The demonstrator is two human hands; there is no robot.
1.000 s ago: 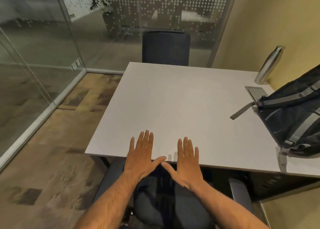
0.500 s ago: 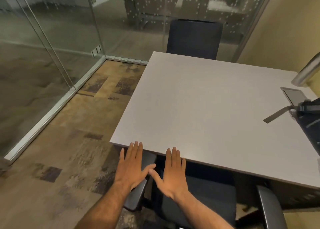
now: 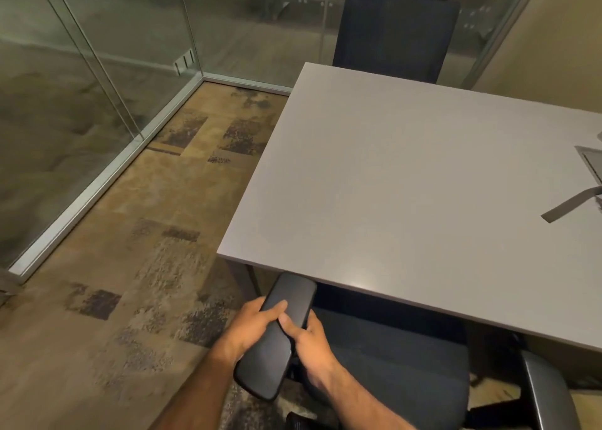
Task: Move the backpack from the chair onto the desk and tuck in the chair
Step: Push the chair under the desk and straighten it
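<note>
A dark office chair (image 3: 400, 364) stands at the near edge of the grey desk (image 3: 407, 185), its seat partly under the top. Both hands hold its left armrest (image 3: 277, 335): my left hand (image 3: 252, 323) wraps over it from the left, and my right hand (image 3: 306, 335) grips it from the right. The chair's right armrest (image 3: 547, 393) shows at the lower right. Of the backpack only a grey strap (image 3: 570, 206) lies on the desk at the right edge; its body is out of frame.
A second dark chair (image 3: 394, 35) stands at the desk's far side. Glass walls with metal frames (image 3: 107, 175) run along the left and back. Patterned carpet (image 3: 130, 299) covers the floor to the left. A grey cable hatch (image 3: 591, 162) sits in the desk at the right edge.
Both hands have left the desk's front edge, dropped down and closed on the chair's left armrest. The view has swung left, so the backpack's body and the bottle have left the frame.
</note>
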